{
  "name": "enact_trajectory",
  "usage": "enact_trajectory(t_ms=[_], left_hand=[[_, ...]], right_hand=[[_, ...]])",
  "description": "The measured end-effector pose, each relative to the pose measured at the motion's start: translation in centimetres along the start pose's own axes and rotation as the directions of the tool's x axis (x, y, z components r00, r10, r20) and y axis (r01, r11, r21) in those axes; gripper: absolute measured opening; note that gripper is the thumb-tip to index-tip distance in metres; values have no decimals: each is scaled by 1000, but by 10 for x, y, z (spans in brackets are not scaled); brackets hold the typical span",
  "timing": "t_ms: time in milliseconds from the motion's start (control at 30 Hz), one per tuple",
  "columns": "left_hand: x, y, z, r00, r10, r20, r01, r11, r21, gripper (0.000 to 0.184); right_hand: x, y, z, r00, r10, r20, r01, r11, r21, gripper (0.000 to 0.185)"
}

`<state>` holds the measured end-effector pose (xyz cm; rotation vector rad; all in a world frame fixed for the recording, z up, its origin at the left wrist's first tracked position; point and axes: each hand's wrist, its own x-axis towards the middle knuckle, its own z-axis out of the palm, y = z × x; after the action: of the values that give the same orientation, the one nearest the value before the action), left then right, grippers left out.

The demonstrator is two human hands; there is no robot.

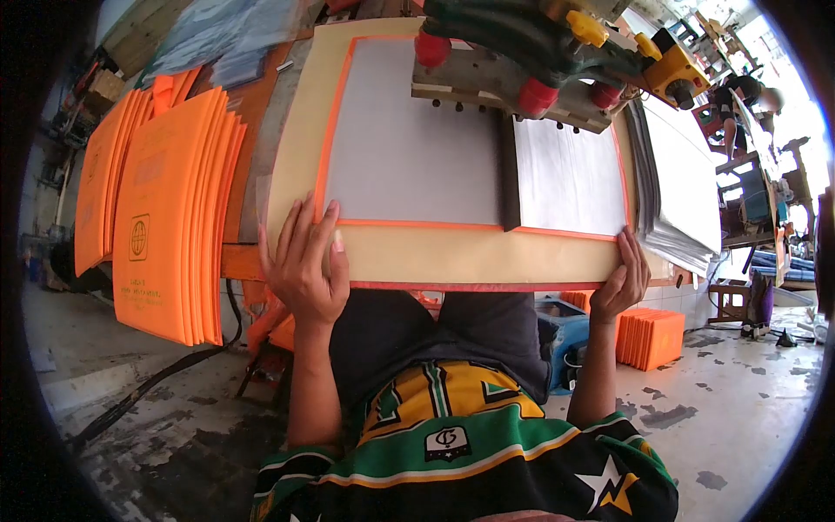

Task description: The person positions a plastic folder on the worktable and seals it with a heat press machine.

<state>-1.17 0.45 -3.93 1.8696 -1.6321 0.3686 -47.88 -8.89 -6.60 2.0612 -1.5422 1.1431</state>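
Note:
An opened orange-edged folder cover [417,165] with pale grey inner panels and a dark strip across it lies flat on a beige board [409,252]. My left hand [306,261] rests at the board's front left, fingers spread, fingertips by the cover's near left corner. At the near right corner, my right hand [624,274] has its fingers bent over the board's edge, with the thumb at the front side. Above the cover's far part hangs a machine head [513,87] with a metal bar and red knobs.
Stacks of printed orange folders [174,217] stand at the left. Clear plastic sheets [217,43] lie behind them. A pile of white sheets [678,174] is right of the board. More orange folders [651,337] and a blue crate [561,335] are on the floor. Another person [739,100] is far right.

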Motion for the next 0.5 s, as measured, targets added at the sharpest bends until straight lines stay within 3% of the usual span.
enact_trajectory(t_ms=[333,500], left_hand=[[1,0,1,1000,-2,-1,2,1000,-13,45],[1,0,-1,1000,-6,8,6,1000,-15,44]], right_hand=[[3,-3,0,999,-5,-39,5,1000,8,55],[7,-7,-11,994,63,88,-66,997,40,49]])
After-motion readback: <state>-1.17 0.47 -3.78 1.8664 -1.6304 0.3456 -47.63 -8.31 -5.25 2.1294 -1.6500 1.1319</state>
